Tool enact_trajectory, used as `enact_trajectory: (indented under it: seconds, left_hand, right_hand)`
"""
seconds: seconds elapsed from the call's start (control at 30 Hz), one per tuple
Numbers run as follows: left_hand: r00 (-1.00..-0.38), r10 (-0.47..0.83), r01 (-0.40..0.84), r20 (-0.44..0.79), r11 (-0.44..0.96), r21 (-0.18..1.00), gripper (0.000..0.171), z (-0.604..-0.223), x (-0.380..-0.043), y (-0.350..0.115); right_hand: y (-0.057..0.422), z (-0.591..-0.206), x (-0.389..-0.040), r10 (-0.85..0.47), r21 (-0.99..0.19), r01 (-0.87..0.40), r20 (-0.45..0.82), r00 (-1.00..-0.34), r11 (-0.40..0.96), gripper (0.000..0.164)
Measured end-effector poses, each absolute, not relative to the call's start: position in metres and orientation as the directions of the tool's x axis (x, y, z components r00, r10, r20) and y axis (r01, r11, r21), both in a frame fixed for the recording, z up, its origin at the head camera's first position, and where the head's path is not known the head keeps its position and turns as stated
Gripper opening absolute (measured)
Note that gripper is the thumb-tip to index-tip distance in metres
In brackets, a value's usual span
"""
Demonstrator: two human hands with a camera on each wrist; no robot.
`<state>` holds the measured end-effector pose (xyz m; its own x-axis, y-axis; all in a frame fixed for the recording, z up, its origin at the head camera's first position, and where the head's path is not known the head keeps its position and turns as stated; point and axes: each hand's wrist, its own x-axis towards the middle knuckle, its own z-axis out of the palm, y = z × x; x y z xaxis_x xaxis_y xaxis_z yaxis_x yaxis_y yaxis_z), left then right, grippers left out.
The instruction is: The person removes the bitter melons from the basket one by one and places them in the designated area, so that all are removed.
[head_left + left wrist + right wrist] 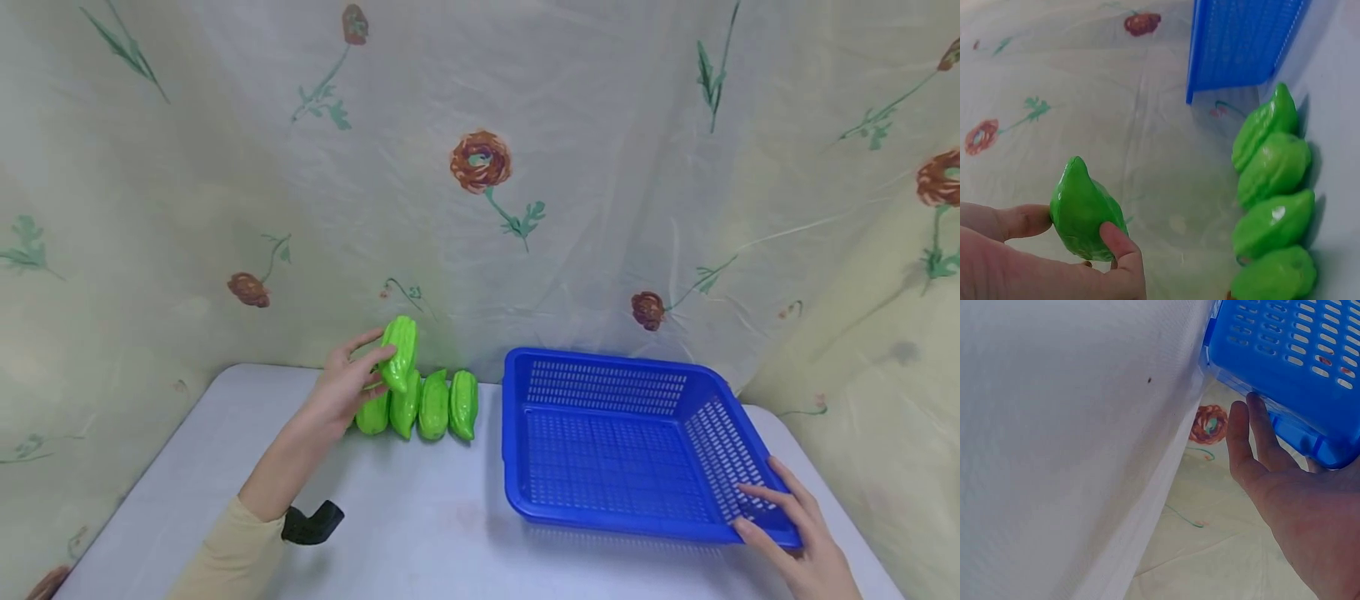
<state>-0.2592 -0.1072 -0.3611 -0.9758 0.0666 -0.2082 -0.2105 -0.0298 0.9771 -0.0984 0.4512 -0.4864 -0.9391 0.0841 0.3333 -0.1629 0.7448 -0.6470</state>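
Note:
My left hand (348, 379) holds a glossy, bright green, ridged vegetable (401, 350) with one pointed end, raised above the table. In the left wrist view, the thumb and fingers pinch this vegetable (1082, 212) from both sides. Below and behind it lies a row of several like green vegetables (433, 407), side by side and partly hidden by the hand. A blue plastic basket (637, 529) with slotted walls stands to the right. My right hand (806, 542) grips its near right corner; in the right wrist view, some fingers (1241, 434) lie along the basket's outside.
A white table (420, 533) carries everything. Behind it hangs a pale curtain (570, 250) printed with flowers, which also runs along the sides. A black strap piece (313, 523) sits at the left wrist.

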Motion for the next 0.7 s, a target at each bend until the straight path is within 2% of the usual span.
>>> enact_trajectory:
  seconds: [0.33,0.7]
  left_hand:
    - [-0.977,0.002,-0.213,-0.213,-0.016,0.977,0.072,-0.369,-0.255,-0.161]
    - [-0.973,-0.084,-0.221,-0.216,0.054,0.974,0.072,-0.382,-0.258,-0.202]
  right_hand:
    - [0.456,-0.485,-0.097,0.12,-0.676,-0.054,0.208,-0.971,0.735,0.047]
    - [0.454,-0.484,-0.098,0.119,-0.682,-0.052,0.202,-0.972,0.73,0.048]
